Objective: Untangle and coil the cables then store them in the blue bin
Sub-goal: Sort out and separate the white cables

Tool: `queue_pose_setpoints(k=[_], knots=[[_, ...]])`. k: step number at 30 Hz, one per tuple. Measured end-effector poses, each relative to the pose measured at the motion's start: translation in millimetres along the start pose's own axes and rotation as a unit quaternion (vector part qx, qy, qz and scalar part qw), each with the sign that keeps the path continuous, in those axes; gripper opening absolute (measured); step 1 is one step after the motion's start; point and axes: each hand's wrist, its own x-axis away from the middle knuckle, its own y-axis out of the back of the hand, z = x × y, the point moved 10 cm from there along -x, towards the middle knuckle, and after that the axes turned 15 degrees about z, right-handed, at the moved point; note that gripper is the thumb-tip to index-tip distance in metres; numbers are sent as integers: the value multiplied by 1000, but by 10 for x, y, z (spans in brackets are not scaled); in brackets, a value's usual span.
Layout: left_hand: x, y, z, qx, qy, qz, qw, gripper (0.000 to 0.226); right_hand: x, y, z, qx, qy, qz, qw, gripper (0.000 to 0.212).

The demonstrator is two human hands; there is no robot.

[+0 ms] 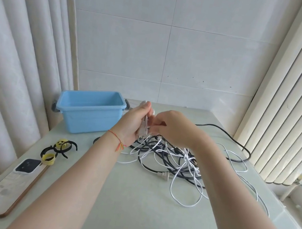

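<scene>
Cables (174,161), black and white, lie tangled mid-table beside the empty blue bin (90,111). A white plug end (143,128) is gripped upright by the left hand (135,121), raised clear, while strands are pinched by the right hand (171,127), likely for separating.

The scene is lit brightly and evenly by soft daylight, which enters from the right through the cream vertical blinds (294,92). A glossy sheen is seen along the right edge of the pale green table (132,209), and only faint, soft shadows are cast. Straight lines are bowed near the frame edges by wide-angle distortion. Slight softness is noticed throughout.
</scene>
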Motion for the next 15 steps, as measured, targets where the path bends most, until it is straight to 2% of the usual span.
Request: queue_pose_setpoints(k=[5, 8, 10, 12, 15], knots=[[38, -110, 66, -49, 55, 29, 997, 34, 9, -2, -88, -91, 15, -12, 996, 8], [81, -179, 165, -39, 106, 57, 992, 35, 34, -60, -100, -58, 11, 43, 997, 7], [105, -199, 231, -39, 135, 64, 988, 39, 55, -74, -102, -37, 11, 65, 997, 15], [116, -227, 240, -43, 139, 69, 987, 37, 54, -45, -117, -41, 13, 49, 998, 21], [102, -272, 236, -79, 137, 74, 985, 40, 29, 45, -199, -74, 1, -13, 997, 12]])
